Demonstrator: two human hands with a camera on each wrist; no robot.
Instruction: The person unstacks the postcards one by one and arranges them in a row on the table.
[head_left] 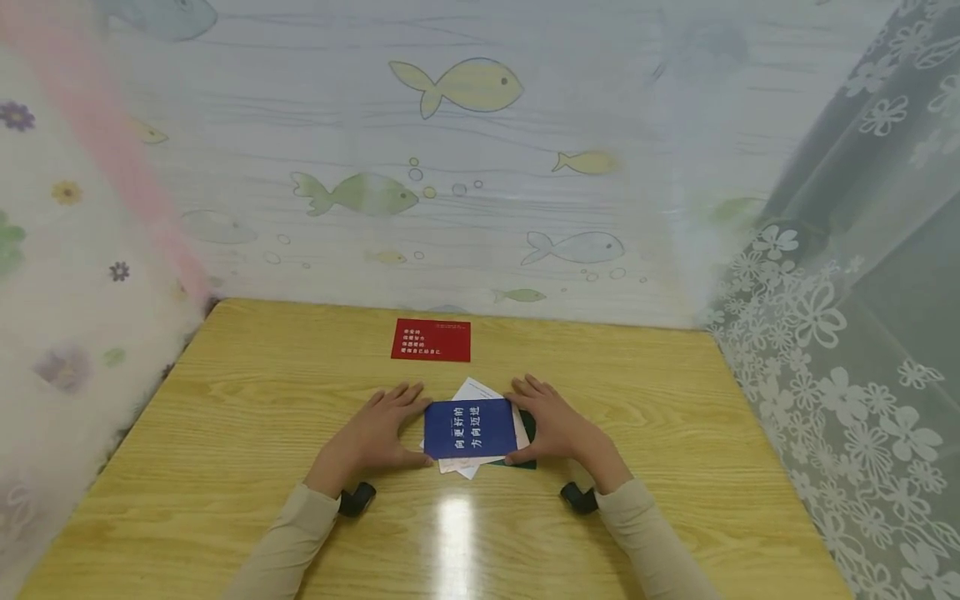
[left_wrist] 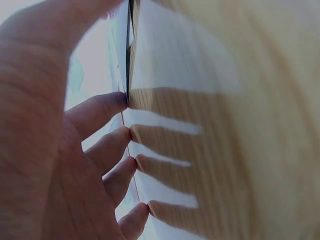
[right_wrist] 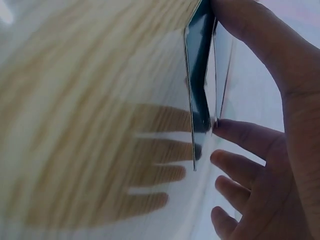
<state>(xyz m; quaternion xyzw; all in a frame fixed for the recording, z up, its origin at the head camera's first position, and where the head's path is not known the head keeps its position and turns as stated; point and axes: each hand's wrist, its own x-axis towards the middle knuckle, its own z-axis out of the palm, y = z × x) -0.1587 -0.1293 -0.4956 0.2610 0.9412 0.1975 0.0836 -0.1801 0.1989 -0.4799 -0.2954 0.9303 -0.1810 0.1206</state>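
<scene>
A blue card (head_left: 469, 428) lies on top of a loose stack of white cards (head_left: 480, 390) and a dark green one (head_left: 529, 427) near the middle of the wooden table (head_left: 262, 417). The left hand (head_left: 375, 435) and right hand (head_left: 551, 425) bracket the stack, fingers spread, thumbs and fingertips pressing its side edges. A red card (head_left: 431, 340) lies apart, farther back.

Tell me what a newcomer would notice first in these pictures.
First, the two hands, left hand and right hand, pressing in on either side of a small stack of cards topped by a blue card near the middle of the wooden table. Next, a red card lying alone toward the far edge. Behind it hangs a pale fish-print backdrop.
</scene>
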